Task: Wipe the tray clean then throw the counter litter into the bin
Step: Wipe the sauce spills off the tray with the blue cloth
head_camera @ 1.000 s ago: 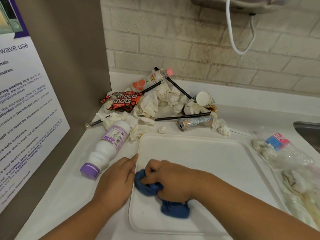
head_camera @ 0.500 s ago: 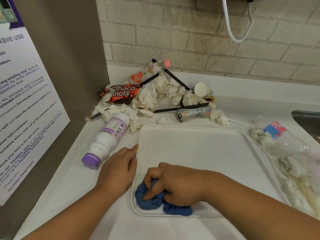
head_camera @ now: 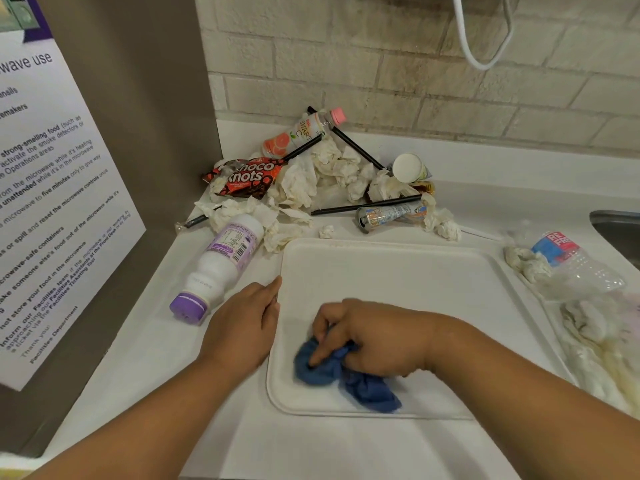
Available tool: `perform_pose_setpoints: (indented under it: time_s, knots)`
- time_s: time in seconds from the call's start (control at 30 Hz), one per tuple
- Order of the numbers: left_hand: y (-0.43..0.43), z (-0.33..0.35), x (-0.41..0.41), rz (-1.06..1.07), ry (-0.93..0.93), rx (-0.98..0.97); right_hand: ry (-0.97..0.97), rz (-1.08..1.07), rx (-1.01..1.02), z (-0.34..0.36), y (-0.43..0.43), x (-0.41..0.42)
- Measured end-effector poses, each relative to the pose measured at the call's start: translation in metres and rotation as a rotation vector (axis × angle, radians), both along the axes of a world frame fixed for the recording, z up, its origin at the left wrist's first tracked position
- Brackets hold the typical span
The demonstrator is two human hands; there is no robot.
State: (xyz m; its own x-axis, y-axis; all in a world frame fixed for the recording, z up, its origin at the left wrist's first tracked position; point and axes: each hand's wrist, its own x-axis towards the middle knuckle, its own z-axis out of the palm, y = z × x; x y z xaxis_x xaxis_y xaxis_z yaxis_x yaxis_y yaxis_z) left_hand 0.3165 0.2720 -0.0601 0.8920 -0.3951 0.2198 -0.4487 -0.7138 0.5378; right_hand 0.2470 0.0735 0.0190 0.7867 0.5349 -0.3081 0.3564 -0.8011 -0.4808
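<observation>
Tray (head_camera: 398,278): laid flat on the surface (head_camera: 311,445), towards its near edge; the inside looks bare and white.
Cloth (head_camera: 367,389): blue, bunched up, pressed onto the tray at its near left corner.
Right hand (head_camera: 374,337): fingers are curled round the cloth, which is gripped and held down on the tray.
Left hand (head_camera: 242,327): laid flat on the surface with fingers straight and pressed together, set against the tray's left rim.
Far left corner of surface: a heap of crumpled tissues (head_camera: 329,168), a wrapper (head_camera: 246,176), a pink-capped bottle (head_camera: 301,135), black straws (head_camera: 363,204), a cup (head_camera: 410,167) and a can (head_camera: 391,214) is seen beyond the tray.
White bottle (head_camera: 221,265): laid on its side just left of the tray, purple cap towards the near edge.
Right of tray: a clear bottle (head_camera: 575,265) is laid among more tissues, near the sink (head_camera: 616,226).
</observation>
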Motion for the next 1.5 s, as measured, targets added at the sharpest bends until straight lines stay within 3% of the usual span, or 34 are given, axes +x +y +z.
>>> perform_pose_setpoints:
  time_s: [0.13,0.3,0.47,0.63,0.9,1.0,1.17,1.3,1.37,1.5]
  knots:
    - [0.0,0.0,0.001,0.003,0.016,-0.009,-0.166,0.062,0.025,-0.019,0.026,-0.012]
    - [-0.001,-0.001,0.0,0.005,0.01,-0.001,0.097,0.07,-0.038,0.004,0.006,-0.014]
    - [0.0,-0.002,0.001,0.004,0.009,-0.014,-0.155,0.059,0.045,-0.011,0.025,-0.02]
    - [-0.001,0.0,-0.001,-0.001,0.003,-0.021,0.007,0.049,0.014,-0.002,0.021,-0.021]
    - [0.0,0.0,-0.002,0.002,-0.008,-0.033,-0.089,-0.364,0.077,0.048,-0.014,0.004]
    - [0.0,0.001,-0.002,0.006,-0.003,-0.037,-0.297,-0.437,-0.047,0.053,-0.013,0.019]
    - [0.0,0.001,-0.002,0.003,0.01,-0.039,-0.255,-0.498,0.237,0.029,0.012,0.033]
    - [0.0,0.0,-0.002,0.005,0.033,-0.063,-0.202,-0.331,-0.038,-0.01,0.015,0.027]
    - [-0.001,0.0,-0.002,-0.001,0.05,-0.068,-0.264,-0.299,-0.139,-0.025,0.021,0.023]
    - [-0.001,0.001,-0.002,-0.005,0.018,-0.04,-0.399,-0.402,-0.072,-0.035,0.027,0.047]
